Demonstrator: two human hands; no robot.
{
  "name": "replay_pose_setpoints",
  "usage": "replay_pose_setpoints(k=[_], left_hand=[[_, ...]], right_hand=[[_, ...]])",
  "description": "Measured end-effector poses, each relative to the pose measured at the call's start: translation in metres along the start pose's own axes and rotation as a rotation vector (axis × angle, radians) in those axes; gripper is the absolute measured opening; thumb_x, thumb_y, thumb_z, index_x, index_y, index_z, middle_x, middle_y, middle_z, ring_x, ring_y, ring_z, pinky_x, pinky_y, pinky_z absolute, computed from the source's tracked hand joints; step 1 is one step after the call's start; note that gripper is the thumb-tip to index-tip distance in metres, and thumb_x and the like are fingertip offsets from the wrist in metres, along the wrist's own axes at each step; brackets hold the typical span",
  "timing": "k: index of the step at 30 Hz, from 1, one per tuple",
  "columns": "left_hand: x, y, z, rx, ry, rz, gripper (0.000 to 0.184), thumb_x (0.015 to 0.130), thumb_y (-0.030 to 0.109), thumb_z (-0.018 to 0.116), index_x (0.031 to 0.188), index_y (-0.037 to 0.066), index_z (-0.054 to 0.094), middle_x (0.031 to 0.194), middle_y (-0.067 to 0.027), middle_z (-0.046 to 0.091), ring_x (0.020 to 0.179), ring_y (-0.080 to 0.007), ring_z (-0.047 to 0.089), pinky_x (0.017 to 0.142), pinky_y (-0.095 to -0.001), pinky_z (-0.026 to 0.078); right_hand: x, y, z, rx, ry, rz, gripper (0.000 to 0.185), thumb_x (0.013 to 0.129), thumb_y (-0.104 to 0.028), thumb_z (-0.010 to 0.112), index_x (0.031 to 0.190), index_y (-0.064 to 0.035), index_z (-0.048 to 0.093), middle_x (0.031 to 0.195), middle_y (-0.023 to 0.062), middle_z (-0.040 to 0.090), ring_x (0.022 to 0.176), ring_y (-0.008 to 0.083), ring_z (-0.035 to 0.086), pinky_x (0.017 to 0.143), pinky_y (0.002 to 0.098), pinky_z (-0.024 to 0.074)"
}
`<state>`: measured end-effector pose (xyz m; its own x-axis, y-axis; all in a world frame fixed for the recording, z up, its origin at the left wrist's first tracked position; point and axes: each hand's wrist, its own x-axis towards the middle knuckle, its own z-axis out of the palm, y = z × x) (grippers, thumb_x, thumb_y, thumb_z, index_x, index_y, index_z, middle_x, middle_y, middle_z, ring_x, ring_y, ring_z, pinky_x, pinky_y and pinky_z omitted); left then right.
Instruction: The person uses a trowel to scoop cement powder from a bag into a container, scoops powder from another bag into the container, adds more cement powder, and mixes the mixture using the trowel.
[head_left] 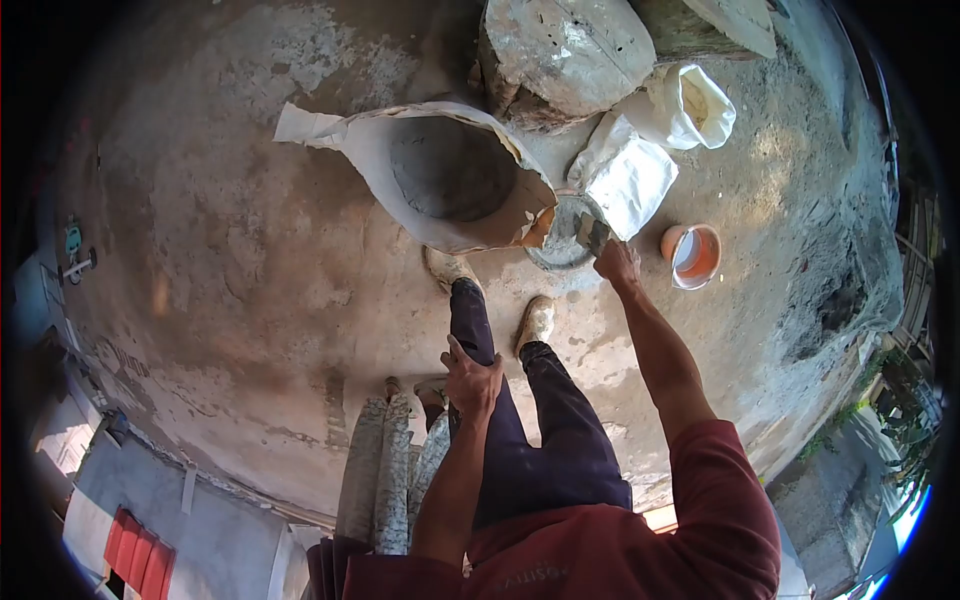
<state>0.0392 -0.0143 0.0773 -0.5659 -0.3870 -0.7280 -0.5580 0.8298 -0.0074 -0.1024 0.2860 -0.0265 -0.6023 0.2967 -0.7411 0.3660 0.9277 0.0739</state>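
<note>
My right hand (618,264) grips a trowel (592,234), its blade over a round, shallow pan (566,254) with grey residue in it. The handle is mostly hidden by my fingers. My left hand (472,380) rests on my left leg near the knee, holding nothing, its fingers apart. Left of the pan stands a large open paper sack (385,185) with torn edges, and grey powder (455,170) fills its inside. The sack's torn rim overlaps the pan's left side.
An orange bucket (708,258) with whitish contents stands right of my hand. White sacks (630,178) lie beyond the pan, one open (702,110). Big stone-like blocks (565,55) sit at the back. Pale posts (392,470) stand close by my left leg.
</note>
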Motion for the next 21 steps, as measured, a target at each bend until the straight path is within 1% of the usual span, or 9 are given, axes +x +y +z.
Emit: replay_pose_setpoints(k=[1, 3, 4, 6, 7, 9, 10, 13, 21], left_hand=[[0.002, 0.002, -0.004, 0.002, -0.001, 0.003, 0.099, 0.075, 0.05, 0.077, 0.15, 0.006, 0.029, 0.126, -0.0212, 0.05, 0.09, -0.0374, 0.07, 0.076, -0.0469, 0.059], [0.006, 0.007, -0.013, 0.023, -0.063, -0.026, 0.1, 0.075, 0.05, 0.076, 0.151, 0.007, 0.028, 0.127, -0.0206, 0.05, 0.091, -0.0375, 0.07, 0.078, -0.0476, 0.059], [0.009, 0.007, -0.016, 0.026, -0.074, -0.031, 0.099, 0.076, 0.05, 0.076, 0.152, 0.008, 0.027, 0.128, -0.0206, 0.05, 0.092, -0.0385, 0.07, 0.079, -0.0486, 0.058], [0.015, 0.009, -0.022, 0.029, -0.083, -0.032, 0.099, 0.076, 0.05, 0.075, 0.152, 0.008, 0.027, 0.129, -0.0209, 0.05, 0.092, -0.039, 0.07, 0.08, -0.0489, 0.058], [0.016, 0.01, -0.025, 0.029, -0.094, -0.036, 0.1, 0.076, 0.05, 0.075, 0.152, 0.008, 0.027, 0.13, -0.0212, 0.05, 0.092, -0.0396, 0.07, 0.081, -0.0492, 0.058], [0.019, 0.009, -0.027, 0.036, -0.111, -0.038, 0.099, 0.076, 0.051, 0.075, 0.152, 0.008, 0.027, 0.131, -0.0216, 0.05, 0.092, -0.04, 0.069, 0.082, -0.0493, 0.057], [0.024, 0.01, -0.029, 0.032, -0.108, -0.036, 0.099, 0.076, 0.051, 0.074, 0.152, 0.008, 0.027, 0.131, -0.0219, 0.05, 0.092, -0.0404, 0.069, 0.082, -0.0493, 0.057], [0.028, 0.012, -0.035, 0.034, -0.119, -0.034, 0.099, 0.075, 0.051, 0.074, 0.152, 0.008, 0.028, 0.131, -0.0222, 0.051, 0.093, -0.0407, 0.069, 0.083, -0.0494, 0.057], [0.037, 0.014, -0.042, 0.084, -0.155, -0.018, 0.099, 0.076, 0.054, 0.073, 0.152, 0.008, 0.028, 0.133, -0.0219, 0.05, 0.095, -0.0405, 0.069, 0.084, -0.0483, 0.057]], right_hand=[[-0.001, 0.001, 0.001, 0.002, 0.0, 0.003, 0.029, 0.077, -0.013, 0.064, 0.103, -0.0061, 0.073, 0.102, 0.0235, 0.071, 0.1, 0.0374, 0.069, 0.084, 0.0442, 0.0556], [0.0, 0.001, 0.005, 0.021, 0.014, -0.02, 0.024, 0.074, -0.009, 0.067, 0.097, -0.0028, 0.071, 0.103, 0.026, 0.069, 0.098, 0.0404, 0.068, 0.081, 0.0496, 0.0551], [0.0, 0.0, 0.011, 0.025, 0.016, -0.018, 0.024, 0.074, -0.009, 0.067, 0.097, -0.0028, 0.071, 0.103, 0.026, 0.069, 0.098, 0.0404, 0.068, 0.081, 0.0496, 0.0551], [-0.002, -0.001, 0.027, 0.027, 0.197, -0.074, 0.029, 0.074, -0.004, 0.066, 0.103, -0.0023, 0.067, 0.107, 0.0277, 0.065, 0.095, 0.0431, 0.067, 0.078, 0.0525, 0.0546], [-0.002, -0.001, 0.035, 0.027, 0.189, -0.07, 0.029, 0.074, -0.004, 0.066, 0.103, -0.0023, 0.067, 0.107, 0.0277, 0.065, 0.095, 0.0431, 0.067, 0.078, 0.0525, 0.0546], [-0.004, -0.002, 0.051, 0.034, 0.198, -0.076, 0.034, 0.076, -0.004, 0.064, 0.11, -0.004, 0.062, 0.112, 0.0276, 0.061, 0.091, 0.0434, 0.067, 0.075, 0.0531, 0.0539], [-0.006, -0.005, 0.061, 0.052, 0.245, -0.071, 0.033, 0.08, -0.004, 0.062, 0.113, -0.0064, 0.061, 0.11, 0.0267, 0.059, 0.088, 0.0428, 0.067, 0.072, 0.0528, 0.0529], [-0.01, -0.007, 0.082, 0.046, 0.276, -0.054, 0.032, 0.083, -0.004, 0.059, 0.115, -0.0079, 0.06, 0.109, 0.0261, 0.057, 0.085, 0.0428, 0.066, 0.07, 0.0527, 0.0517], [-0.031, -0.002, 0.091, 0.112, 0.216, 0.011, 0.029, 0.09, -0.005, 0.052, 0.117, -0.0107, 0.06, 0.115, 0.0265, 0.053, 0.095, 0.0428, 0.063, 0.075, 0.0547, 0.0501]])
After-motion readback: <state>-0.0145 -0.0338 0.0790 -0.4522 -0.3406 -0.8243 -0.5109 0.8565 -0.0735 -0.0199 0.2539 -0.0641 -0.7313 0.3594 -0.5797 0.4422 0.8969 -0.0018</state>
